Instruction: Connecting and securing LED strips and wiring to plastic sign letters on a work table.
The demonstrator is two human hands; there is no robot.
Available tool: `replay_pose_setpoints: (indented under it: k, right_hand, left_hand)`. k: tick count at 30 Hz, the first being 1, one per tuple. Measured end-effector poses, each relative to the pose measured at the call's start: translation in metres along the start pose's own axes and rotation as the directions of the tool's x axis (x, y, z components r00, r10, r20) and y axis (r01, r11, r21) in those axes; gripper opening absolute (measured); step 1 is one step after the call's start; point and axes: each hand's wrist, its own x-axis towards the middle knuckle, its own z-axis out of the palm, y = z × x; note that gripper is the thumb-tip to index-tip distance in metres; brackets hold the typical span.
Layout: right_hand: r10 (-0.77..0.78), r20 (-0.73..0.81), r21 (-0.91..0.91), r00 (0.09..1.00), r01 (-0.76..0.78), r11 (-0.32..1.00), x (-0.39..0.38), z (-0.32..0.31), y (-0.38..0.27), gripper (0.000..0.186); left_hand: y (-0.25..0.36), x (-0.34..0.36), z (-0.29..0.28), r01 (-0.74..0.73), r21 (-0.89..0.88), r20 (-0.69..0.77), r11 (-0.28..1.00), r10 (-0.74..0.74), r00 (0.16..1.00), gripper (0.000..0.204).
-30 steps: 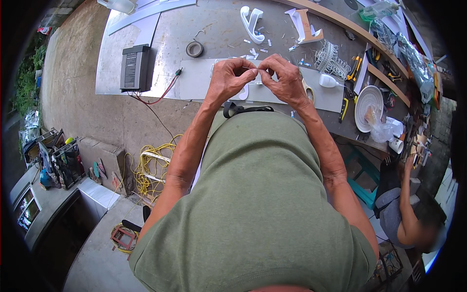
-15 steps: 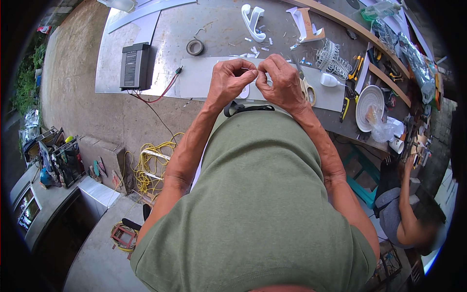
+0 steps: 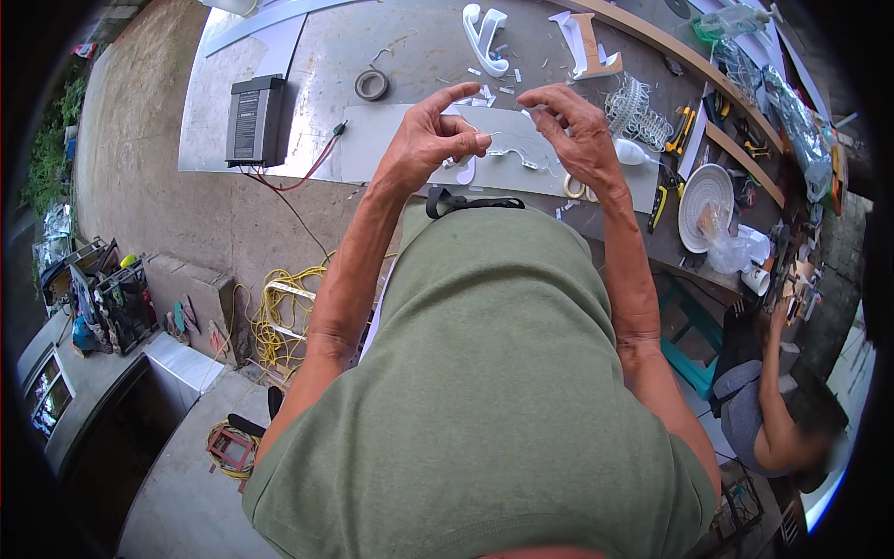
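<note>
My left hand [image 3: 430, 140] is raised above the front of the table, thumb and forefinger pinching a thin white wire [image 3: 494, 133] whose end sticks out to the right. My right hand [image 3: 579, 138] is apart from it, fingers loosely stretched and curved; a small pale spot shows by its fingertips, too small to name. Between and below the hands, a wavy white wire with small white modules [image 3: 529, 165] lies on a grey sheet [image 3: 503, 121]. A white curved piece [image 3: 467, 171] is partly hidden beside my left hand. Scissors [image 3: 575, 186] lie partly under my right wrist.
At the left of the table stands a black power supply box [image 3: 256, 121] with red and black leads. Farther back are a tape roll [image 3: 372, 86] and white letter shapes [image 3: 485, 42]. Pliers [image 3: 658, 207] and a white plate [image 3: 705, 207] lie right. Another person [image 3: 759, 410] works at far right.
My hands have parted from their meeting point. The right hand moved right and its fingers spread; the left hand shifted slightly left, still pinching the wire. The wire with modules now shows between them.
</note>
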Motion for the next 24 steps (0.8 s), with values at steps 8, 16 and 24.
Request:
replay_pose_setpoints:
  k: [8,16,24]
  right_hand:
    - [-0.077,0.143,0.163,0.987,0.053,0.985,-0.005,0.009,-0.015,0.012]
    - [-0.094,0.147,0.054,0.985,0.087,0.995,-0.007,0.010,-0.024,0.006]
    - [-0.196,0.101,-0.074,0.975,0.204,0.976,-0.009,0.013,-0.017,0.010]
  left_hand:
    - [0.004,-0.006,0.001,-0.027,0.003,0.077,1.000,0.027,0.997,0.087]
    - [0.000,-0.004,0.007,-0.023,0.010,0.071,1.000,0.022,0.997,0.080]
    - [0.000,-0.002,0.013,-0.006,0.065,0.051,0.998,0.003,0.999,0.054]
